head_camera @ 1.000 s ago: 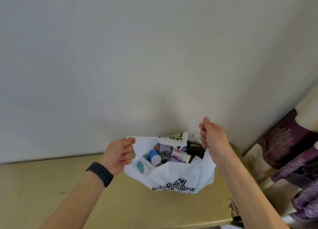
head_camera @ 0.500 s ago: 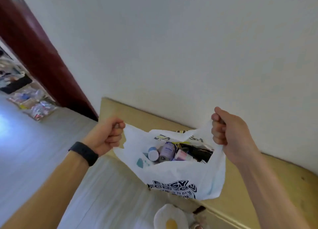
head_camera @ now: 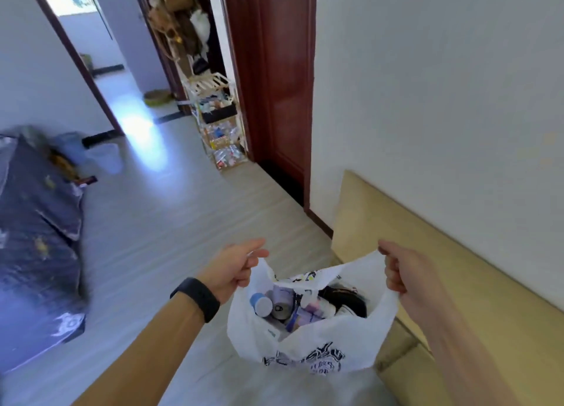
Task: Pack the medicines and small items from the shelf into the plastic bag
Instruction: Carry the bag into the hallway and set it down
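Ideally I'd hold the plastic bag [head_camera: 320, 344] level; left hand [head_camera: 235, 265] and right hand [head_camera: 406, 271] each clench a handle, bottles [head_camera: 262, 304] inside.

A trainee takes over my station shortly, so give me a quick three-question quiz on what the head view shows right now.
1. Fill in: the left grip and the right grip each hold one ____ of the plastic bag.
2. True or false: the bag's mouth is tied shut, hiding what is inside.
3. The black wristband sits on: A) the left wrist, B) the right wrist, C) neither wrist.

Key: 1 handle; 2 false, the mouth is held open and bottles show inside; 3 A.
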A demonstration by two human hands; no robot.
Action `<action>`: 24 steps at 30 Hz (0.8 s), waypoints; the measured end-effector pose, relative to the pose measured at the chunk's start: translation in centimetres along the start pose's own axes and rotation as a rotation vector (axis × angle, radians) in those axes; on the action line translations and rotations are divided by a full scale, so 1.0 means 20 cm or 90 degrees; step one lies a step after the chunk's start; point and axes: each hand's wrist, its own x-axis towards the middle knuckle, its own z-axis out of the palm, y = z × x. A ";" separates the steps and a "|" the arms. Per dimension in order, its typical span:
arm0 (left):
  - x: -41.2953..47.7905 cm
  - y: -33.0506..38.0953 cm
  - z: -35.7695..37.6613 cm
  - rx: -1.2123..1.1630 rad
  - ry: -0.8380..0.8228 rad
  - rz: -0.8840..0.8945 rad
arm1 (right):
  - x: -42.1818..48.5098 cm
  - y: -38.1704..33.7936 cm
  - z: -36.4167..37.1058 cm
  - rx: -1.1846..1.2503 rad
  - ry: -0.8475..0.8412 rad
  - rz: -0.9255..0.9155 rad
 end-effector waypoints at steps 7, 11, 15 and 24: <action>0.21 0.12 -0.63 -0.069 0.116 -0.027 | 0.26 0.03 0.70 -0.002 -0.081 0.068; 0.40 0.19 -0.91 -0.134 0.151 -0.057 | 0.42 -0.01 1.01 -0.040 -0.139 0.085; 0.65 0.28 -1.14 -0.169 0.164 -0.083 | 0.65 -0.07 1.31 -0.070 -0.187 0.078; 1.45 0.67 -1.58 -0.224 0.204 -0.135 | 1.55 -0.30 1.92 -0.258 -0.256 0.056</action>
